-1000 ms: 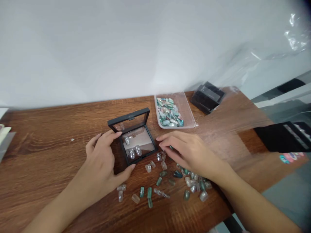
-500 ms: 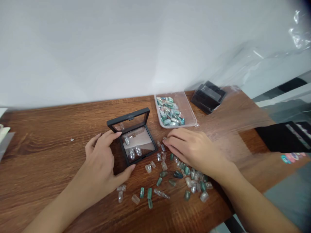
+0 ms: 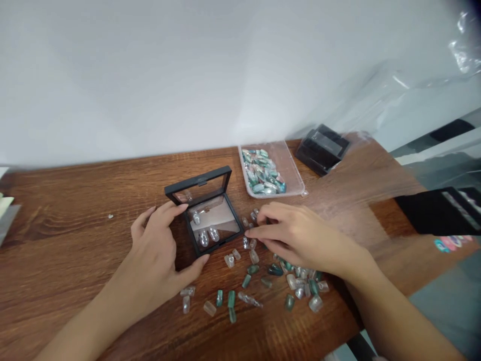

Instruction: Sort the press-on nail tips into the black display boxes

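Left grip (image 3: 154, 250) clasps the left side of an open black display box (image 3: 214, 225), fingers and thumb spread, on a wooden counter (image 3: 75, 240). Right grip (image 3: 296, 235) curls low over loose polished stones (image 3: 253, 269), just beside the box; whether it holds one, cannot tell.

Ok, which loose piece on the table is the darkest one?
The dark teal piece right beside the right hand. The other loose pieces are paler green, grey or clear.

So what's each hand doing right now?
Left hand: holding the black box.
Right hand: fingers at the stones; can't tell if holding one.
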Available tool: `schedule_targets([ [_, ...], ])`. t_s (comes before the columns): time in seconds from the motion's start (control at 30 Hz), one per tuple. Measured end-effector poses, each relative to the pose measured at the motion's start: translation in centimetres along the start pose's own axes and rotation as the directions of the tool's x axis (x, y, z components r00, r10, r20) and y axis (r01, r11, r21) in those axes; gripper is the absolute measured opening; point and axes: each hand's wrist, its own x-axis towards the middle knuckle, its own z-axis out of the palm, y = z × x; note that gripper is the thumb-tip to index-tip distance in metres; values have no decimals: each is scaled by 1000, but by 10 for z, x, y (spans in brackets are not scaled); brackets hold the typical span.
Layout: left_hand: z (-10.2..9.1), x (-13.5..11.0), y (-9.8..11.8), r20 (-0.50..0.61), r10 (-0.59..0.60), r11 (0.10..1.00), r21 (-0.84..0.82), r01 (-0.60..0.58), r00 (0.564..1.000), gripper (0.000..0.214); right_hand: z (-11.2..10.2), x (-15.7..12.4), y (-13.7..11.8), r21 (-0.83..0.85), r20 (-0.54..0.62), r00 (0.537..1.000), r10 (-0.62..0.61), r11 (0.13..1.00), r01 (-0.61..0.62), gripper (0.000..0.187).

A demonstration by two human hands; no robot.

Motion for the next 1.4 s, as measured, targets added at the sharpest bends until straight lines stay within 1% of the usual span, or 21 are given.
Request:
schedule_targets([
  [0.17,-1,1,1,2,3,1000,7,-3,1000,71,0,0,2,18,6,1000,-1,1000,1,25],
  [0.3,-1,1,1,-14,5,1000,0,-5,1000,68,1,-1,3,21,2,1000,24,999,-24,25],
  [0.4,-1,1,1,-21,10,1000,9,-9,1000,69,0,-1,1,48,-10,999,42,998,-42,26],
  [0.57,-1,1,2,-11,-14,1000,-14,14,1000,73,-2,2,-4,108,24,1000,15,994,-18,14],
  [0.7,-1,1,2,-28,-13,1000,-18,12,1000,75,1,4,-7,120,51,999,-3,993,-3,14],
  [0.9,0,1,2,-29,15,999,31,-14,999,73,5,4,-9,156,14,1000,-7,988,5,13],
  [1.0,1,1,1,-32,36,998,46,-35,999,74,5,4,-9,178,-27,1000,-14,984,18,11],
  [1.2,0,2,2,-38,33,999,40,-31,999,73,4,1,-9,226,-198,980,25,974,21,8],
  [1.27,-1,2,2,-30,35,999,40,-34,999,71,4,1,-9,198,-250,968,-1,979,52,9],
  [1.33,-1,1,2,-30,33,999,39,-32,999,70,5,2,-9,132,-295,954,-44,987,86,11],
  [1.4,-1,0,2,-33,33,999,33,-32,999,71,6,4,-9,60,-311,946,-89,992,113,13],
])
